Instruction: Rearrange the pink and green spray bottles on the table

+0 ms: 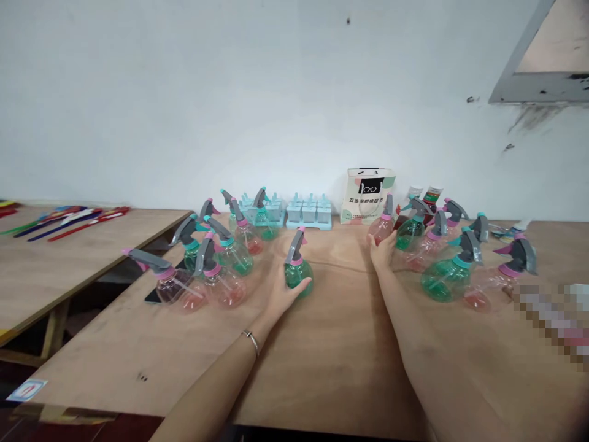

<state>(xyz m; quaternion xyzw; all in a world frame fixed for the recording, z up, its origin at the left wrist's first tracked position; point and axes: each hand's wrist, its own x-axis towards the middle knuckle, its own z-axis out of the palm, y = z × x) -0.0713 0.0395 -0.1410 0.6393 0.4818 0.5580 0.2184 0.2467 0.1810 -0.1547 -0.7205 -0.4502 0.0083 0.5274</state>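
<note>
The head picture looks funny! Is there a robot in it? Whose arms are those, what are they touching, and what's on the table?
No robot here. These are a person's own bare arms. The person wears a camera on their head, looking forward and down, so you see almost what they see.

The left hand is wrapped around a green spray bottle with a pink collar. The right hand touches a pinkish spray bottle farther back; how tightly, I can't tell.

On the wooden table, more spray bottles stand on both sides. Near the wall are light blue trays and a printed bag. Long coloured strips lie on another table at the left.
</note>
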